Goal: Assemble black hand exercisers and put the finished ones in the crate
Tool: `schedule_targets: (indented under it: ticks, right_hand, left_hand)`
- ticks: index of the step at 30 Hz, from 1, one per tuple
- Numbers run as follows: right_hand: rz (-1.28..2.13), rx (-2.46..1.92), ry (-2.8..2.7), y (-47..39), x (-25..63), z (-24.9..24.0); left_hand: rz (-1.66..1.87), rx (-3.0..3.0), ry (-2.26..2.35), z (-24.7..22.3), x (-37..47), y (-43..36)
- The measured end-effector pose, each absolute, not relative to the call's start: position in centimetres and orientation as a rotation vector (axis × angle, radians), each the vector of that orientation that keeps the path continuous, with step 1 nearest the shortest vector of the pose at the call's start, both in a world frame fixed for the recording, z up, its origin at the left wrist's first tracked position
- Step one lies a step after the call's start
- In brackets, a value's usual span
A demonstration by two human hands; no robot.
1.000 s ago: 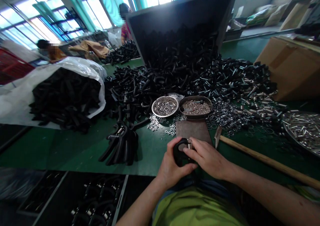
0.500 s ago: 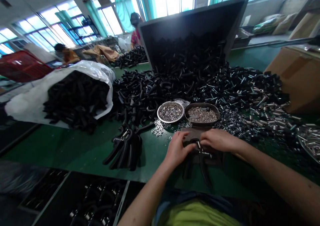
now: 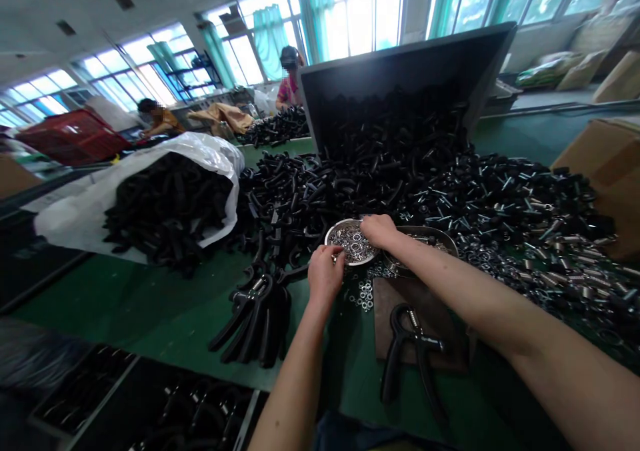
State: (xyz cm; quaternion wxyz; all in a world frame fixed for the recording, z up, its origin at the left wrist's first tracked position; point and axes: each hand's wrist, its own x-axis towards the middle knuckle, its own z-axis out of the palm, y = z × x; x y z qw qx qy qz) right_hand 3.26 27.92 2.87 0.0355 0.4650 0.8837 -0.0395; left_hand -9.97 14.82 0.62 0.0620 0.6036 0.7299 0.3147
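A crowded green bench (image 3: 165,318)

Black parts (image 3: 345,188) spread across the middle before a tilted dark bin (image 3: 400,64). A white bag (image 3: 75,218) lies left, a carton (image 3: 615,178) right. Nearer sit a round dish (image 3: 367,262), an oval tin (image 3: 454,241), metal rings (image 3: 367,296), a brown plate (image 3: 386,298) and grouped black handles (image 3: 250,324). Blurred coils (image 3: 547,278) at right are probably springs.

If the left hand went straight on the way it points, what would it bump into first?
Probably the round dish of small metal parts, just ahead of the left hand; depth is unclear, so it might pass over.
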Motion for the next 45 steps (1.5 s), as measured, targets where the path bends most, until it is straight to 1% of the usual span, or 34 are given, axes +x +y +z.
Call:
schedule_targets:
  ticks: [4,11,15,19,22,25,28,32,34,38,41,45]
  right_hand:
    - [-0.178,1.477,2.698,28.3,2.8,2.4]
    - [-0.400,1.655,2.794,27.9,5.0,2.7]
    - [-0.684,1.822,2.857,27.4,6.5,3.0]
    - [-1.112,1.949,2.813,25.9,8.4,3.0]
    - [-1.470,1.940,2.755,23.7,10.4,2.9]
    - [-1.736,1.898,2.685,21.1,12.6,2.8]
    - [-1.897,1.899,2.608,18.6,14.4,2.2]
    - [-2.082,1.826,2.497,15.5,15.7,1.1]
    - [-1.959,1.804,2.524,14.4,16.0,0.5]
    - [-1.472,1.841,2.686,13.2,16.0,-0.5]
    - [-1.330,1.868,2.733,13.0,15.7,-1.0]
    - [-1.122,1.909,2.778,12.8,15.2,-1.2]
  left_hand:
    - [0.804,1.842,2.310,0.7,-10.4,18.5]
    - [0.548,1.982,2.246,1.3,-8.8,25.3]
    - [0.356,2.009,2.198,1.7,-8.1,27.2]
    - [0.256,2.032,2.146,1.8,-7.9,28.1]
    - [0.272,2.038,2.125,1.9,-8.1,27.9]
    - [0.386,2.021,2.135,2.3,-8.5,27.1]
    - [0.556,1.971,2.121,2.9,-8.5,25.5]
    - [0.710,1.900,1.949,3.0,-7.6,20.9]
    - [0.741,1.870,1.797,2.3,-6.6,17.6]
    - [0.810,1.722,1.414,0.0,-4.5,10.9]
    - [0.798,1.723,1.408,-1.5,-3.1,7.8]
    - [0.783,1.816,1.474,-2.3,-2.1,6.6]
